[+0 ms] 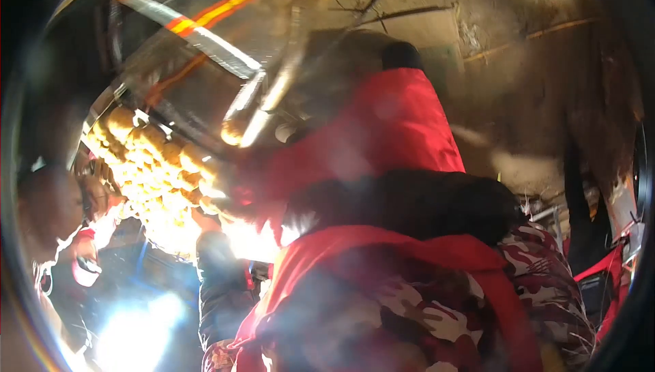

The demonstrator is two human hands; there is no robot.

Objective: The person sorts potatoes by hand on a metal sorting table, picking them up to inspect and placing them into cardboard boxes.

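Note:
A heap of yellow-orange rounded pieces (153,174) lies at left, whitened by strong glare along its lower side. A hand (203,220) at the end of a dark sleeve (220,270) meets the heap's lower right edge, its fingers blurred. Left of the heap are dark brown shapes like another hand (99,195). A red sleeve (382,126) stretches across the middle toward the heap, and its far end is lost in glare and blur. I cannot tell which of these hands, if any, are my left hand and my right hand.
Above the heap is a metal frame (198,41) with bright reflections. A person in red-and-brown camouflage clothing (423,304) and a red garment (327,249) fills the lower middle. A brown ground or wall surface (525,65) spans the upper right. Bright light (133,338) glares at lower left.

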